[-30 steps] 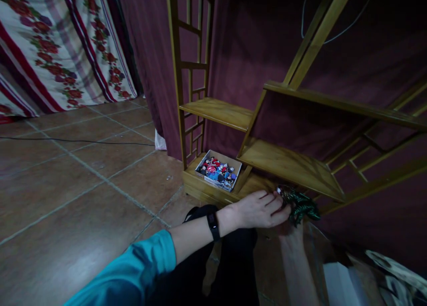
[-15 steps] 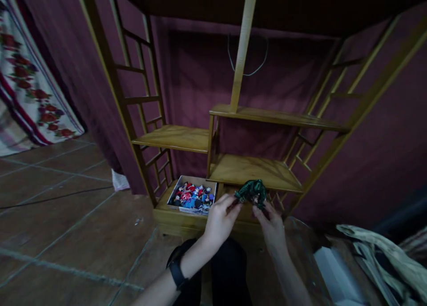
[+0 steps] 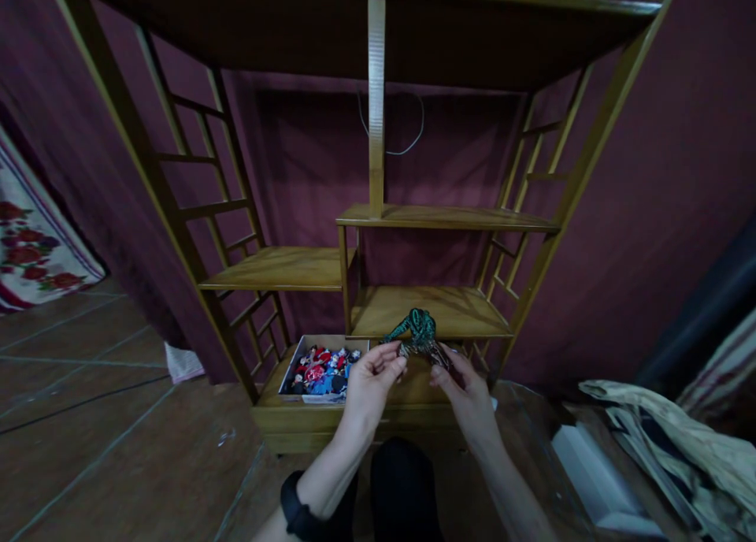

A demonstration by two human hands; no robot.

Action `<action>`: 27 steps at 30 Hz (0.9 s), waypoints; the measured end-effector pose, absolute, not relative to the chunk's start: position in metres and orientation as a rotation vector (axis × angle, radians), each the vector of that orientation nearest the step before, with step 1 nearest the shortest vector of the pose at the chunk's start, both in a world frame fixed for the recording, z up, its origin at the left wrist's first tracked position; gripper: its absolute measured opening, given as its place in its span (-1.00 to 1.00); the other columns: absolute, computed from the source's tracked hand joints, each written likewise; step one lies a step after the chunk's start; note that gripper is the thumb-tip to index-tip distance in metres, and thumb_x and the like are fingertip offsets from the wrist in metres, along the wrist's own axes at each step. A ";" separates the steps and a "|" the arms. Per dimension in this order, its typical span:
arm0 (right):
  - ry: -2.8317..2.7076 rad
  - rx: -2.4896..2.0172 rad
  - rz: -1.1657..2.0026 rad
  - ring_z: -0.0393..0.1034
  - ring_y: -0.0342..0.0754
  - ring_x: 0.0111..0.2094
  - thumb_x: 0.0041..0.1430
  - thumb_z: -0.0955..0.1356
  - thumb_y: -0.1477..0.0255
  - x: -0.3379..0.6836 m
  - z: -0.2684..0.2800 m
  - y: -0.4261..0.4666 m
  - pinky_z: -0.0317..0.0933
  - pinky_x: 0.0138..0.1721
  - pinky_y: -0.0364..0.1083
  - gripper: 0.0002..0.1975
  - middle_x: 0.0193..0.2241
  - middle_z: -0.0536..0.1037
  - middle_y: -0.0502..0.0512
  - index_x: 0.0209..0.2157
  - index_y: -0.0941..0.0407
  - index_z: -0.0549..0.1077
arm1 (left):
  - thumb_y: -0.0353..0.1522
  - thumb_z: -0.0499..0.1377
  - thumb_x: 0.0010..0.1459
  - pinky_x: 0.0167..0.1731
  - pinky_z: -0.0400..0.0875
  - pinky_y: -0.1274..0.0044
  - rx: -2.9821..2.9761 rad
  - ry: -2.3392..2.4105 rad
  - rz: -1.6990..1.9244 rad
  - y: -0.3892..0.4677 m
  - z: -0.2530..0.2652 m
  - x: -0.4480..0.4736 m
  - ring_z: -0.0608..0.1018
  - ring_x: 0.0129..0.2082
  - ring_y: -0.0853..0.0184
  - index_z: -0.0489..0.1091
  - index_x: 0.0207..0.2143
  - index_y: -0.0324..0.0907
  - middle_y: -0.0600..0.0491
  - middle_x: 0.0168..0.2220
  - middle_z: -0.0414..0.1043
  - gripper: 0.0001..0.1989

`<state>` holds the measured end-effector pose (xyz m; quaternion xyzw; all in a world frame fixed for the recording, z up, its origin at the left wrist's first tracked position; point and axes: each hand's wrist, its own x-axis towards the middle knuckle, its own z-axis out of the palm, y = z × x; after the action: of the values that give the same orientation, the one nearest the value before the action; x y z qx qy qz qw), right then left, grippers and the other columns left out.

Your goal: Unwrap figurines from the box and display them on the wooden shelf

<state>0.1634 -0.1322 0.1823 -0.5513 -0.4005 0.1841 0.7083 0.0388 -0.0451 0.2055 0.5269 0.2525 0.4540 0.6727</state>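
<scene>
Shiny green figure (image 3: 421, 326), apparently ridged

I get open room ahead of the right hand (image 3: 468, 396), between the lower shelf (image 3: 472, 309) and upper shelf (image 3: 472, 217). Ahead-left of the left hand (image 3: 367, 388), an upright (image 3: 344, 282) bars me; the box (image 3: 331, 342) crowds its left. The green figure (image 3: 421, 327) blocks the gap between both hands.

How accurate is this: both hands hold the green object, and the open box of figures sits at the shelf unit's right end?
One slip: the open box sits at the left end of the shelf unit, as the head view shows. The left hand and right hand do hold the green object.
</scene>
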 end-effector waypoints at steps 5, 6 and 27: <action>-1.006 -1.333 0.238 0.30 0.04 -0.07 0.04 0.31 0.29 0.161 0.197 -0.137 0.24 -0.06 0.04 -0.59 -0.08 0.41 0.12 -0.03 0.03 0.36 | -0.34 0.29 -0.15 -0.49 0.32 0.61 1.170 0.537 1.001 -0.044 0.213 0.038 0.48 -0.46 0.41 0.42 -0.22 -0.26 -0.01 -0.37 0.48 -0.63; -1.029 -1.361 0.190 0.28 0.03 -0.05 0.05 0.31 0.30 0.161 0.200 -0.139 0.20 -0.02 0.04 -0.60 -0.08 0.41 0.12 -0.03 0.03 0.36 | -0.34 0.28 -0.14 -0.49 0.32 0.61 1.167 0.536 0.998 -0.044 0.214 0.038 0.49 -0.45 0.40 0.41 -0.20 -0.26 -0.02 -0.36 0.48 -0.62; -0.881 -1.276 0.275 0.43 0.01 -0.29 -0.02 0.34 0.23 0.175 0.213 -0.149 0.33 -0.24 0.00 -0.52 -0.17 0.51 0.11 -0.03 0.04 0.37 | -0.32 0.32 -0.19 -0.51 0.28 0.62 1.174 0.450 0.946 -0.062 0.252 0.046 0.48 -0.46 0.40 0.41 -0.26 -0.26 0.01 -0.41 0.47 -0.62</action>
<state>0.1751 -0.1494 0.2134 -0.5741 -0.3964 0.1237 0.7057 0.0455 -0.0621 0.2525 0.5281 0.2026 0.4259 0.7062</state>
